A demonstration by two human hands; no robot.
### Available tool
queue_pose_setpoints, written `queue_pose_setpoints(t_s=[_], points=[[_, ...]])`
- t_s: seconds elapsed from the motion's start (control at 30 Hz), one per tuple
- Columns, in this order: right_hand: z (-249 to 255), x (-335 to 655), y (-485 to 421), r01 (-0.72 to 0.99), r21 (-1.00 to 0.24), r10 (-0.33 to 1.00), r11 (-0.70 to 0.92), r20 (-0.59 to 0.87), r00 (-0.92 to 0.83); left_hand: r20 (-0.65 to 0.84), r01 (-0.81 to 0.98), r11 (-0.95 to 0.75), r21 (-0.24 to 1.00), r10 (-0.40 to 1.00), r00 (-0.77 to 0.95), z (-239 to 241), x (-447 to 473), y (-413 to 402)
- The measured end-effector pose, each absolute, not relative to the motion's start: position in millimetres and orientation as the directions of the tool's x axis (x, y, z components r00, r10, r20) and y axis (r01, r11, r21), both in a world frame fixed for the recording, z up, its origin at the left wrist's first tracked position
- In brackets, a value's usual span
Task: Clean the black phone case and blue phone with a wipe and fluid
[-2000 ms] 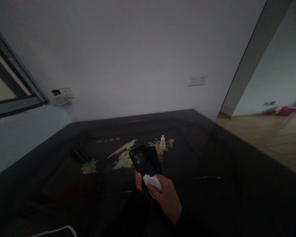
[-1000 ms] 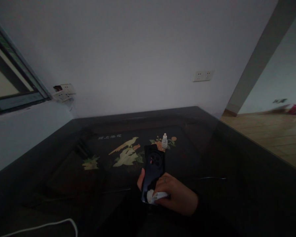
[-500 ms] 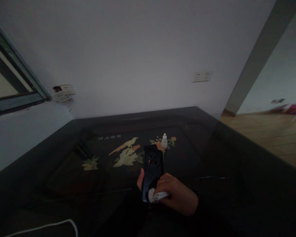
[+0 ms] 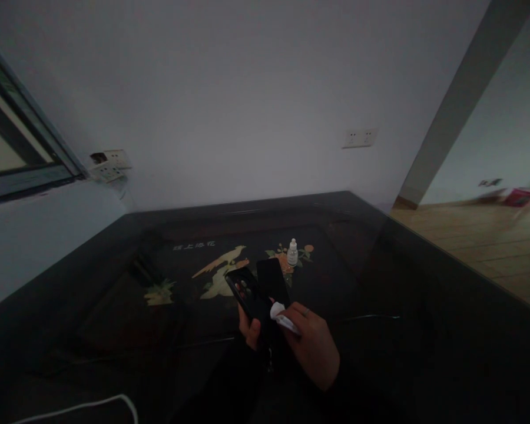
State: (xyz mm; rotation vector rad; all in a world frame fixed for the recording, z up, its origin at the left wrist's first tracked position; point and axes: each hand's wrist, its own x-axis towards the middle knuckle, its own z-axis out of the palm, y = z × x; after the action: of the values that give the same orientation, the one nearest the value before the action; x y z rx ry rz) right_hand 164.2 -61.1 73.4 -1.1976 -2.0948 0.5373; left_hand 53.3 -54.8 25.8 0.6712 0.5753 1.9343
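Observation:
My left hand (image 4: 248,330) is wrapped round a dark smartphone (image 4: 247,292), its camera side up and tilted to the left. A crumpled white tissue (image 4: 281,315) is pinched in my right hand (image 4: 313,338), close to the phone's right edge; whether it touches cannot be made out. Just behind lies a flat black rectangle (image 4: 271,275), like a second phone or a case, partly hidden by the hands. Beyond that, a small white dropper bottle (image 4: 292,253) stands upright on the table. Something thin and pale, perhaps a strap (image 4: 271,358), hangs below the phone.
The glossy dark table (image 4: 362,259) bears printed bird and flower pictures and reaches to the wall. A white cable (image 4: 83,405) lies at the lower left. Wall sockets (image 4: 360,138) are at the right, with more sockets (image 4: 108,171) by the window.
The phone has swung left and tilted, uncovering the black rectangle behind it. My right hand with the tissue has moved up from the phone's lower end to its right side.

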Motion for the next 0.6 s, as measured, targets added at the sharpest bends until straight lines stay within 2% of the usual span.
queue_pose_setpoints(t_s=[0.1, 0.37, 0.5, 0.6], points=[[73.5, 161.8, -62.3, 0.638, -0.598, 0.874, 0.486, 0.318, -0.368, 0.255, -0.584, -0.450, 0.676, 0.886, -0.388, 28.7, 58.2, -58.4], [77.1, 153.3, -46.5, 0.687, -0.488, 0.841, 0.538, 0.364, -0.399, 0.202, -0.485, -0.434, 0.759, 0.865, -0.459, 11.9, 57.4, -57.0], [86.4, 141.3, -29.8, 0.718, -0.397, 0.813, 0.572, 0.390, -0.433, 0.227, -0.471, -0.454, 0.756, 0.857, -0.462, 13.1, 59.3, -57.5], [96.0, 129.1, -16.9, 0.730, -0.381, 0.813, 0.567, 0.399, -0.423, 0.273, -0.463, -0.474, 0.749, 0.857, -0.437, 15.5, 61.4, -59.5]])
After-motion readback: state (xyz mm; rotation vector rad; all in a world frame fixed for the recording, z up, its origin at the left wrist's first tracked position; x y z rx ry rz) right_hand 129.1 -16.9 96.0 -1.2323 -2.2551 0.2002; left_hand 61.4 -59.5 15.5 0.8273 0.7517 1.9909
